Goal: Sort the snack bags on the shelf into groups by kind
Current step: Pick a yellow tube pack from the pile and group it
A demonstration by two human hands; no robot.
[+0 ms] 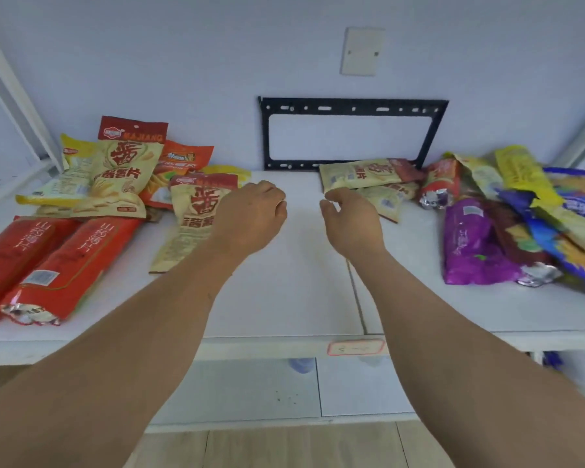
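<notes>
Both hands hover over the middle of the white shelf (pixel 284 298), holding nothing. My left hand (pixel 250 217) has loosely curled fingers and overlaps the right edge of a beige snack bag (pixel 190 214). My right hand (pixel 350 221) is also loosely curled, just left of two beige bags (pixel 362 175) lying flat by the wall. On the left lie two red bags (pixel 48 261), another beige bag (pixel 122 177), an orange bag (pixel 183 160) and yellow bags (pixel 75 153). On the right is a mixed heap with a purple bag (pixel 470 244), a red bag (pixel 441 187), yellow bags (pixel 520 173) and blue bags (pixel 574 204).
A black metal bracket (pixel 352 106) is fixed to the back wall above the shelf, below a white wall plate (pixel 362 50). White shelf posts (pixel 14 96) rise on the left. A red-edged label (pixel 355 347) sits on the shelf's front edge. A lower shelf (pixel 250 390) shows below.
</notes>
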